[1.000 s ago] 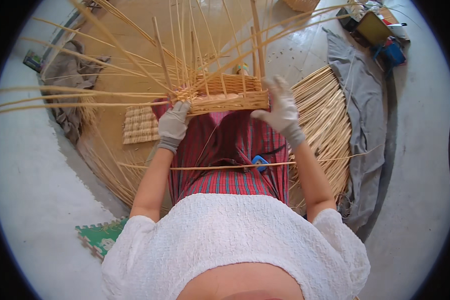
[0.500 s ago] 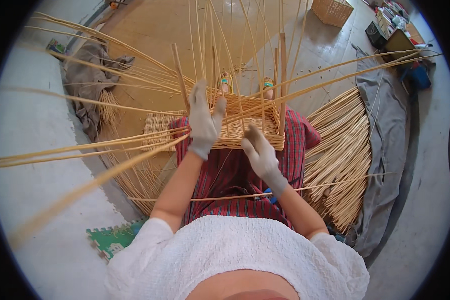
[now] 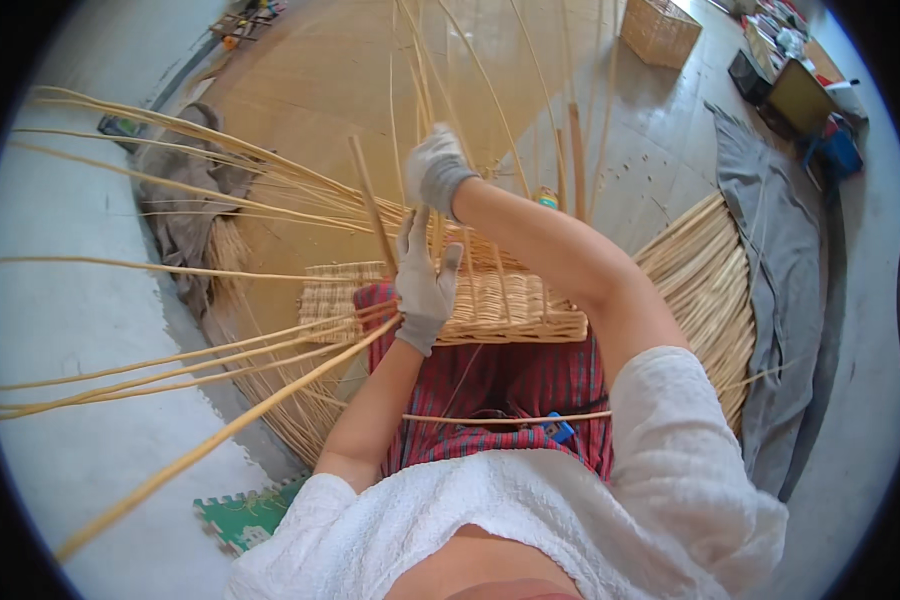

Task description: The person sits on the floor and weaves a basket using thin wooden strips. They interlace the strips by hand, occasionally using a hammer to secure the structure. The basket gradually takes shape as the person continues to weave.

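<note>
A woven cane basket (image 3: 510, 310) with long loose canes (image 3: 270, 195) fanning out from it rests on my lap over a red checked cloth (image 3: 490, 375). My gloved left hand (image 3: 425, 280) is at its left corner, fingers stretched upward and thumb apart, touching the canes there beside a wooden upright (image 3: 368, 190). Above it, my gloved right hand (image 3: 435, 160) reaches across with its fingers closed on upright canes (image 3: 418, 70). Its fingertips are partly blurred.
A woven mat (image 3: 325, 295) lies behind the left canes. A cane bundle (image 3: 705, 280) and grey cloth (image 3: 765, 260) are at right, another basket (image 3: 658, 30), containers (image 3: 800, 100) and clutter at upper right, a crumpled cloth (image 3: 185, 175) and green foam mat (image 3: 250, 515) at left.
My right hand has swung from the basket's right side up and left onto the upright canes. My left hand rose to the corner, fingers raised. The basket appears lower in the picture.
</note>
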Demonstrator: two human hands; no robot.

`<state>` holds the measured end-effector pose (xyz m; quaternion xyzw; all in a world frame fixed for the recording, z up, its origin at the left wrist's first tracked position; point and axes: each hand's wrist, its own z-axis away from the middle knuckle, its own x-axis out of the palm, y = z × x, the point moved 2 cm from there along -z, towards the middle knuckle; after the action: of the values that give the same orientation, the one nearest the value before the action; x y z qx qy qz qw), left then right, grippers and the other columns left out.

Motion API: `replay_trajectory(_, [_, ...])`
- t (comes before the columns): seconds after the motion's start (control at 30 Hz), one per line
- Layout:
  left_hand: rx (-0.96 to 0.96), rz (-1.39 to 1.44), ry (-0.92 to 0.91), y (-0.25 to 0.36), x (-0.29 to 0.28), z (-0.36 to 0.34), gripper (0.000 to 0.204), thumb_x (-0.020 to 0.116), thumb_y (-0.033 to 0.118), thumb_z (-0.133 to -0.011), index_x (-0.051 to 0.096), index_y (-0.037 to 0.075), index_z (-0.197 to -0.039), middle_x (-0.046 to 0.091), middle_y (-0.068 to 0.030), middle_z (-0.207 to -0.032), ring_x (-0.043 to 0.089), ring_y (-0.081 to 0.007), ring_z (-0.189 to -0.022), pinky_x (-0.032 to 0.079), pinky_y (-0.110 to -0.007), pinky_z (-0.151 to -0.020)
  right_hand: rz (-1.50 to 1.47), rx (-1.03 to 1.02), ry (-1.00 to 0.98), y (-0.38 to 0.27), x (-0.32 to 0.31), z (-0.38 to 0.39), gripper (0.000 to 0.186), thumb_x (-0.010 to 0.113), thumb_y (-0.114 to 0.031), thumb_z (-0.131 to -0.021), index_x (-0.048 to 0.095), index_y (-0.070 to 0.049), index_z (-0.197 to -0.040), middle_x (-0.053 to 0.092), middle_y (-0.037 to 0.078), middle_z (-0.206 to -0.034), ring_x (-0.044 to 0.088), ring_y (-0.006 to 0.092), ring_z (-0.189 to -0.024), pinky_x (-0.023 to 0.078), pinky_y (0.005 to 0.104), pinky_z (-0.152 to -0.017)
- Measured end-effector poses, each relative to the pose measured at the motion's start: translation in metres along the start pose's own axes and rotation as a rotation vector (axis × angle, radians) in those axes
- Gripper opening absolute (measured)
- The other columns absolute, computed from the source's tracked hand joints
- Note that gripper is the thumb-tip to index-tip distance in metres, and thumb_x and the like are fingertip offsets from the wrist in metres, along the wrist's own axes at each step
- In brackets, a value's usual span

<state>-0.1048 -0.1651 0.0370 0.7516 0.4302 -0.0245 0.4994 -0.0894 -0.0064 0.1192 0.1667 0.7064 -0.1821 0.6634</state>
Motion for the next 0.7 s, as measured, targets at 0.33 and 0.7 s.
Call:
replay_trajectory(0.33, [0.915, -0.429, -0.666, 0.024, 0.044, 0.065, 0.068, 0.072, 0.036, -0.084, 0.053, 0.019, -0.147, 0.045, -0.0048, -0.157, 0.043, -0.027, -0.144, 0.019, -0.058, -0.126, -1.499, 0.7, 0.689, 0.036, 0.16, 0.284, 0.052, 0.049, -0.053, -0.105, 0.069, -0.006, -0.114, 0.064, -0.002, -0.094, 0.055, 0.0086, -0.083, 0.046, 0.0257, -0.076])
replay_trajectory(0.7, [0.85, -0.442, -0.557, 0.009, 0.06, 0.074, 0.066, 0.072, 0.022, -0.081, 0.053, 0.02, -0.144, 0.045, -0.0052, -0.158, 0.044, -0.0261, -0.145, 0.02, -0.053, -0.127, -1.916, 0.51, 0.635, 0.032, 0.152, 0.28, 0.088, 0.031, -0.076, -0.099, 0.059, 0.001, -0.131, 0.066, 0.009, -0.097, 0.064, 0.0198, -0.094, 0.052, 0.035, -0.092])
